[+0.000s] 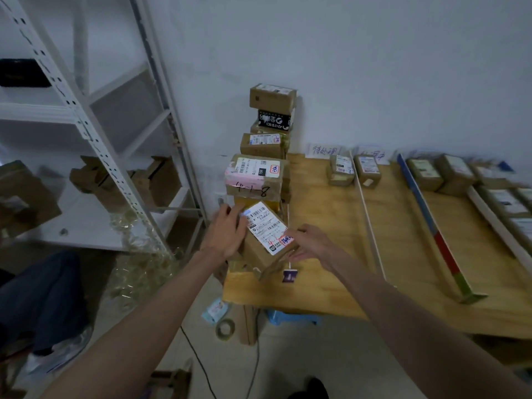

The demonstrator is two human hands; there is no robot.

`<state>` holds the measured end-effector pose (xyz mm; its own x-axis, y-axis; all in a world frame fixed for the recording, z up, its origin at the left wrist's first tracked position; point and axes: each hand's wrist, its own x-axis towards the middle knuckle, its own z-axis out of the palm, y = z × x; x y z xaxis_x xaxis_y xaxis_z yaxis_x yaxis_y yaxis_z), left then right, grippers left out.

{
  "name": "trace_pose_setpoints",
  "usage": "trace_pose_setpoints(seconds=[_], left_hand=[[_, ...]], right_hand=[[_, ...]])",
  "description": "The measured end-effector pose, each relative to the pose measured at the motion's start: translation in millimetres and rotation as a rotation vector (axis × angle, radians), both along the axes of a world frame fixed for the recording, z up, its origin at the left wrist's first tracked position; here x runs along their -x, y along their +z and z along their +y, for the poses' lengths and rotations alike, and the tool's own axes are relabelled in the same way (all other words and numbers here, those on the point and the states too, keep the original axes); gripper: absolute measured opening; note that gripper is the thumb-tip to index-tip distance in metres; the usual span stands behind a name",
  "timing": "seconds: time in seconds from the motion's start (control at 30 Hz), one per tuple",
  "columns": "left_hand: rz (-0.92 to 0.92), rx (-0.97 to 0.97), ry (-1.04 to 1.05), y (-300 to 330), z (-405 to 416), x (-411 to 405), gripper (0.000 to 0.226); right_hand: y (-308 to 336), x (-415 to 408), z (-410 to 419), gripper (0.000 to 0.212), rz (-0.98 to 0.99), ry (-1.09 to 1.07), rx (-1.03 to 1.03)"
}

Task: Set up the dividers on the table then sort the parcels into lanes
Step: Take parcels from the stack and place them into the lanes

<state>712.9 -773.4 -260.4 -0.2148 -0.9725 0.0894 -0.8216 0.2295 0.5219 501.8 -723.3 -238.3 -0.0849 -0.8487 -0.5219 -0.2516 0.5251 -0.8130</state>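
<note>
A cardboard parcel (pixel 263 239) with a white shipping label lies tilted at the wooden table's (pixel 325 277) near left corner. My left hand (pixel 226 230) grips its left side and my right hand (pixel 309 244) grips its right side. Behind it, more parcels (pixel 256 175) are stacked along the table's left edge up to a top box (pixel 272 97). A white divider (pixel 367 214), a blue, red and green divider (pixel 431 223) and another white divider (pixel 501 228) split the table into lanes. Small parcels (pixel 341 169) sit at the far ends of the lanes.
A white metal shelf rack (pixel 95 139) with cardboard boxes stands at the left. On the floor lie a tape roll (pixel 225 328), a cable and crumpled plastic film. Handwritten paper labels (pixel 324 151) lean on the wall behind the lanes. A blue stool (pixel 290 316) sits under the table.
</note>
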Motion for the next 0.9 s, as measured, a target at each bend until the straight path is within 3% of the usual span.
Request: trace_pose_setpoints(seconds=[0.3,0.57,0.73,0.9], left_hand=[[0.072,-0.001,-0.088,8,7,40,0.04],[0.051,-0.102,-0.256,15,23,106,0.056],[-0.003,-0.192,-0.213,13,17,159,0.068],[0.034,-0.398,-0.205,2,14,207,0.058]], right_hand=[[3,24,36,0.05,0.176,0.179,-0.086],[-8,74,60,0.04,0.039,-0.019,-0.152],[-11,113,60,0.041,0.005,-0.166,-0.117],[-19,156,41,0.036,0.039,-0.206,-0.074]])
